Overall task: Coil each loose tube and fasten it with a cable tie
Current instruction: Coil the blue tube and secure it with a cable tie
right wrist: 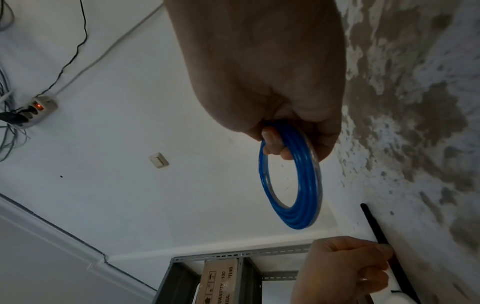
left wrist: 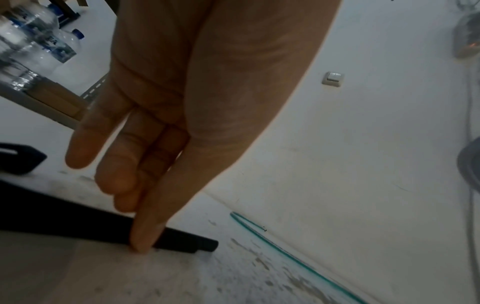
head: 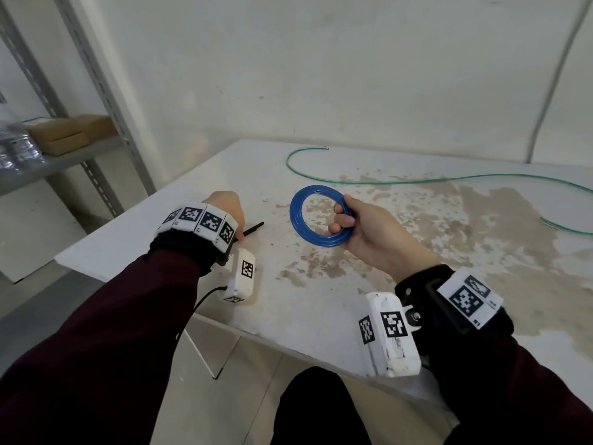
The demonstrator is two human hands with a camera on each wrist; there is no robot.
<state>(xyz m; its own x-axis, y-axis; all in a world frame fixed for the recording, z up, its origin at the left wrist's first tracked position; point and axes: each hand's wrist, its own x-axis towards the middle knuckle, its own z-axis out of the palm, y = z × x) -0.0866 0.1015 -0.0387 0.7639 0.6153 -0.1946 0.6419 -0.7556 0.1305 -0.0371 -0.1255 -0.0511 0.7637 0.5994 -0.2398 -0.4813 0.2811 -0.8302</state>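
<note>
My right hand (head: 340, 218) grips a coiled blue tube (head: 296, 220) by its right side and holds it up above the stained white table (head: 321, 300). In the right wrist view the fingers (right wrist: 275, 144) pass through the blue coil (right wrist: 310, 185). My left hand (head: 229, 207) is down on the table at the left, over a black cable tie (head: 253, 229). Seen from the left wrist, the thumb and fingertips (left wrist: 135, 226) close on either side of the tie (left wrist: 182, 240), which lies flat. A loose green tube (head: 401, 182) snakes across the back of the table.
A grey metal shelf (head: 64, 155) with cardboard boxes and water bottles (left wrist: 33, 41) stands left of the table. The white wall runs right behind the table. A power strip (right wrist: 39, 107) with cables sits off to the side.
</note>
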